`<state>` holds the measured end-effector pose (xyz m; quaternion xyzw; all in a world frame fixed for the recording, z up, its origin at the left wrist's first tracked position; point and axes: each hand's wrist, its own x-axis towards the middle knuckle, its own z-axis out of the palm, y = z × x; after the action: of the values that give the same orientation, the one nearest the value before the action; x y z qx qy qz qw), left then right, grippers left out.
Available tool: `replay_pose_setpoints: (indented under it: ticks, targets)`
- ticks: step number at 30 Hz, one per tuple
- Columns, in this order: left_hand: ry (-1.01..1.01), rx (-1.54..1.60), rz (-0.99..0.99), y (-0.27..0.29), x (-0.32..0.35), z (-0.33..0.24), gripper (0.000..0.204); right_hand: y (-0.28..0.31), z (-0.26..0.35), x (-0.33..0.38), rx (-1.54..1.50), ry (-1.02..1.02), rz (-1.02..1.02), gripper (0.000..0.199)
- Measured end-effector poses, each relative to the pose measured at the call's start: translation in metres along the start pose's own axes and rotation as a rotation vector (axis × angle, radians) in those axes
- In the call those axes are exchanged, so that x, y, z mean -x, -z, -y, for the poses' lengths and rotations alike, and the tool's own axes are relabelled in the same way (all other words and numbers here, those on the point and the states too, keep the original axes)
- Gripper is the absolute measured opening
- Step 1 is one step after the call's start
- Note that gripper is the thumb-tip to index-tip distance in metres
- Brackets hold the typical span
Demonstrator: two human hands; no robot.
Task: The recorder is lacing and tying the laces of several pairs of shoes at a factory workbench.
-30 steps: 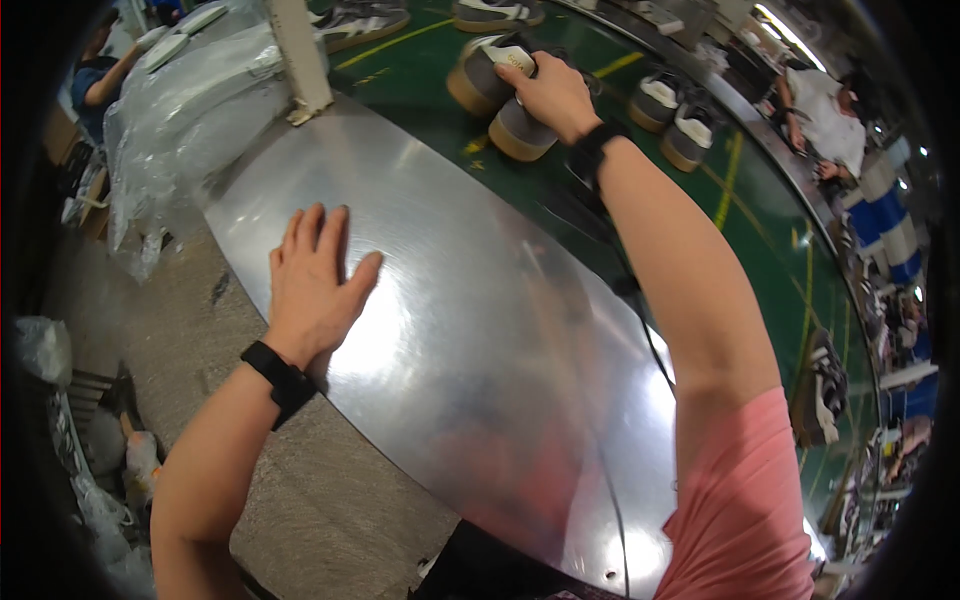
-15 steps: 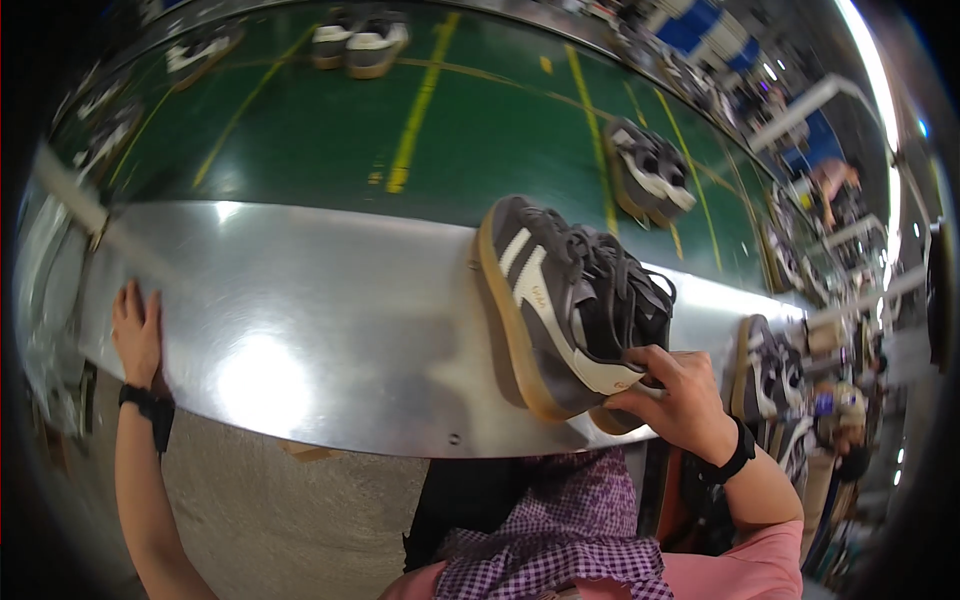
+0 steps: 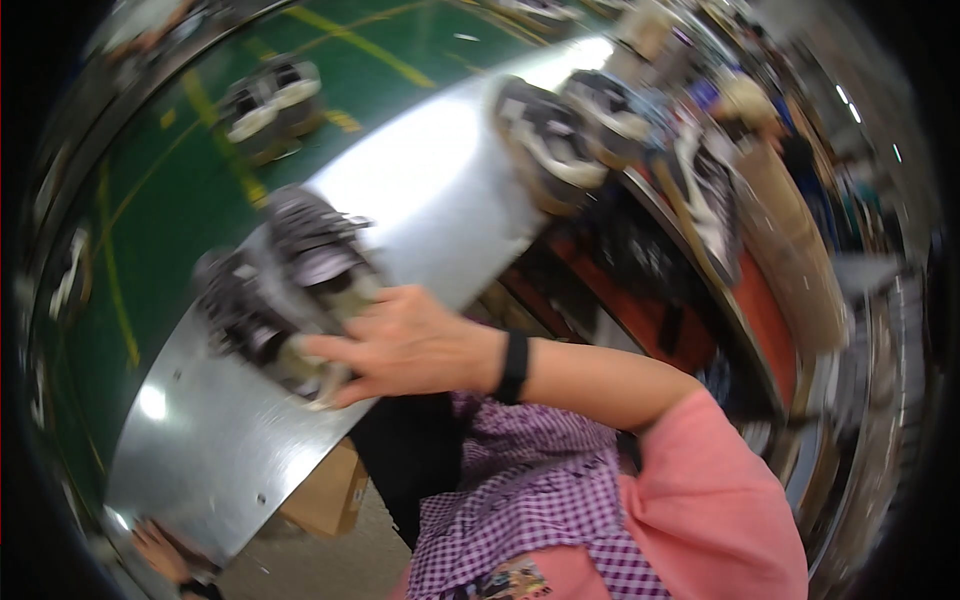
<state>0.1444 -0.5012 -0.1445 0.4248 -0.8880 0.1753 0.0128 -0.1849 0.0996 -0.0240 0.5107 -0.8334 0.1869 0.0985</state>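
Note:
A pair of dark grey sneakers with pale heels (image 3: 312, 240) rests at the inner edge of the metal ledge (image 3: 215, 440), toes pointing at the green conveyor belt (image 3: 150, 290). My right hand (image 3: 410, 345) is closed on their heels, thumb and fingers at the backs of both shoes. Motion blurs the shoes somewhat. Down at the lower left, my left hand (image 3: 162, 550) lies on the ledge's end with its fingers spread, holding nothing.
Another sneaker pair (image 3: 270, 105) rides on the belt. Farther right on the ledge stands a second dark pair (image 3: 555, 140). A single sneaker (image 3: 705, 205) leans on an orange-red shelf (image 3: 765, 320) beside it. Beneath the ledge sits a cardboard box (image 3: 335, 490).
My view has swung to the right, bringing the shelf and the other shoes closer. The held sneakers now lie nearer the belt, and my right arm reaches across. My left hand stays on the ledge.

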Motion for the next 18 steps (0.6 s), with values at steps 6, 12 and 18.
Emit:
replay_pose_setpoints:
  ticks: [6,12,18]
  targets:
    - [-0.441,0.757,0.090,0.165,0.125,-0.220,0.061,0.004,0.008,0.092,-0.209,-0.337,-0.571,0.038]
    - [-0.226,1.485,0.330,0.215,0.160,-0.363,0.067,-0.026,-0.087,0.369,-0.149,-1.487,-0.451,0.022]
    - [0.319,1.898,0.332,0.253,0.154,-0.419,0.053,-0.043,-0.146,0.598,0.212,-2.018,-0.333,0.043]
